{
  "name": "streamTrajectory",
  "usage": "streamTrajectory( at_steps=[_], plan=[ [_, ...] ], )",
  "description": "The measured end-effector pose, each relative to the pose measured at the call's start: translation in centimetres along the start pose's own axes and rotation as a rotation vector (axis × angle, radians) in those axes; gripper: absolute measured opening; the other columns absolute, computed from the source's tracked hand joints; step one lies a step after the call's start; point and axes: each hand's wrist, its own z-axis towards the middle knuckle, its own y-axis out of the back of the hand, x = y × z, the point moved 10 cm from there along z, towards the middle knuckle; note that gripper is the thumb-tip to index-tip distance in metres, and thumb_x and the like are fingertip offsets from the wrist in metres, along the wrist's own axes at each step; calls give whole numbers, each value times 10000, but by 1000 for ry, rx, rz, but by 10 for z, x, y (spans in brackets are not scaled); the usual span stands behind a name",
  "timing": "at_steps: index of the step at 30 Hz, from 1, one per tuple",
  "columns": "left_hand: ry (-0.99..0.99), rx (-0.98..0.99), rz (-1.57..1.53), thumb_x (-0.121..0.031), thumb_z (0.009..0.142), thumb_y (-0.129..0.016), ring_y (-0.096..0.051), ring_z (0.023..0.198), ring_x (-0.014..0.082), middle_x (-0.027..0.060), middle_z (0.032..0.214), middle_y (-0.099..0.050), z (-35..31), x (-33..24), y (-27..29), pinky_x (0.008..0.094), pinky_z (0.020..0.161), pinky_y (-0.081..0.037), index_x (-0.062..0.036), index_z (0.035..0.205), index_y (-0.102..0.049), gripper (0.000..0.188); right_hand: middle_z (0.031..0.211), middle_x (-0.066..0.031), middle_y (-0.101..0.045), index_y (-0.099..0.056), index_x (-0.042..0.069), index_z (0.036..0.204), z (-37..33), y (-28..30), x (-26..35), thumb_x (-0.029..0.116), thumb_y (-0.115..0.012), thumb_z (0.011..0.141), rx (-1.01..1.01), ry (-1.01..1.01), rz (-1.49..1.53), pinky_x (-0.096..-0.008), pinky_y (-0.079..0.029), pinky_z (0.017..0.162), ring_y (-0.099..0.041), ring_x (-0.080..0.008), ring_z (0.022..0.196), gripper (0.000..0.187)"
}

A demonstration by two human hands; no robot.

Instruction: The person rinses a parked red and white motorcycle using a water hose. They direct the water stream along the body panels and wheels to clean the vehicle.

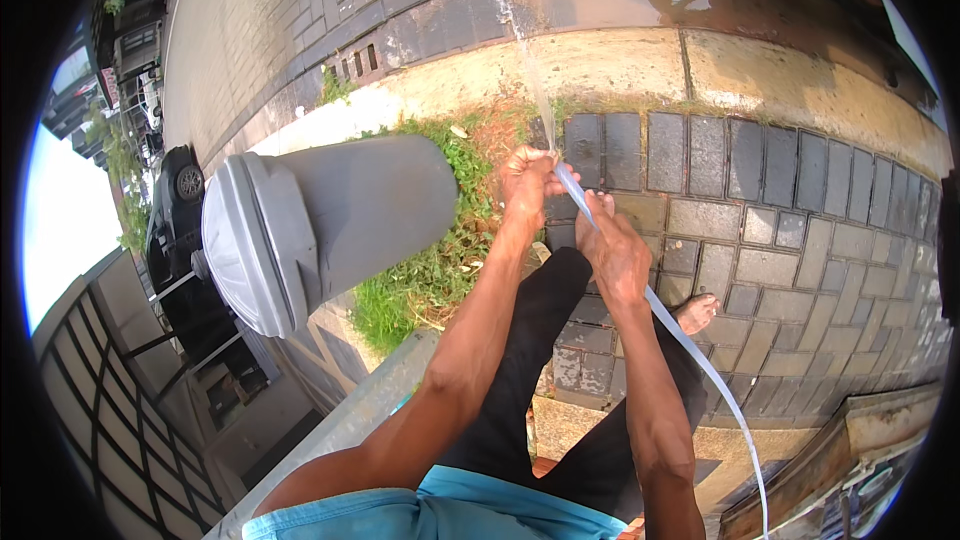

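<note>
Between curled right hand [615,255] and left hand [525,183] pinching near its mouth, holding a translucent bluish plastic hose [574,192], apparently to steady the clear water jet [524,52] ahead.

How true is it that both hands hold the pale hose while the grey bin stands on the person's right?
Not quite: the head view shows the grey bin on the person's left. Left hand and right hand do hold the pale hose.
</note>
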Motion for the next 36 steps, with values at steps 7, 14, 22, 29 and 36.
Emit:
streamTrajectory(
  at_steps=[7, 14, 22, 29, 36],
  plan=[
    [3, 71, 58, -19, 891, -545, -708, 663, 288, 196, 781, -663, 5, 0, -15, 328, 539, -595, -18, 881, -532, 16, 1154, -201, -641, -606, 195, 1284, 2, 4, -6, 52, -549, 917, 62, -68, 43, -429, -529, 866, -551, -346, 1204, 399],
    [19, 132, 100, -42, 886, -564, -706, 684, 286, 203, 810, -662, 6, -1, -29, 333, 567, -599, -13, 878, -528, 47, 1166, -223, -632, -611, 193, 1279, 1, 13, -8, 69, -581, 907, -19, -39, 65, -419, -532, 853, -577, -341, 1171, 394],
    [56, 204, 87, -5, 871, -567, -697, 631, 283, 198, 761, -642, 13, 6, -54, 343, 516, -603, -28, 826, -507, 79, 1145, -214, -643, -634, 192, 1252, -1, 29, -14, 93, -636, 877, -50, -88, 60, -404, -540, 832, -627, -344, 1084, 388],
    [100, 252, 126, -6, 866, -582, -702, 633, 280, 194, 742, -646, 15, 16, -70, 346, 510, -605, -31, 805, -518, 92, 838, -167, -649, -676, 203, 1198, -6, 45, -18, 110, -659, 866, -186, -81, 87, -421, -514, 643, -652, -340, 734, 345],
    [151, 315, 226, -9, 874, -584, -703, 642, 293, 206, 759, -651, 13, 28, -96, 350, 518, -609, -22, 833, -525, 72, 805, -155, -647, -674, 204, 1202, -14, 58, -28, 115, -662, 855, -283, -76, 140, -411, -507, 605, -635, -338, 675, 358]
  ],
)
